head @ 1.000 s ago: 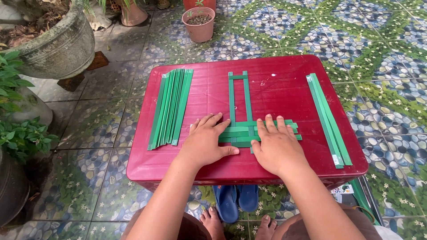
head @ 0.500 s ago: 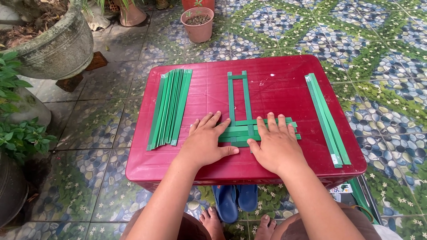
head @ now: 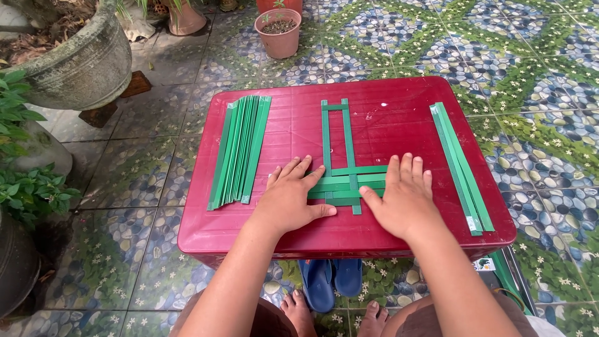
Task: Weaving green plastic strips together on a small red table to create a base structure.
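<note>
On a red plastic table (head: pixel 387 118) lies a woven piece of green strips (head: pixel 342 181): two long uprights crossed by several short bands near me. My left hand (head: pixel 290 196) lies flat, fingers spread, pressing the left ends of the crossing bands. Flat on the right ends of the same bands rests my right hand (head: pixel 402 200). Neither hand grips anything.
A bundle of several loose green strips (head: pixel 240 148) lies on the table's left side, a thinner bundle of strips (head: pixel 460 165) along its right edge. Clay pots (head: pixel 279 31) and a large stone planter (head: pixel 68 59) stand on the patterned tile floor. Blue sandals (head: pixel 327 284) lie under the table.
Both hands stay pressed on the woven bands. The right hand has shifted slightly along them; nothing else has moved.
</note>
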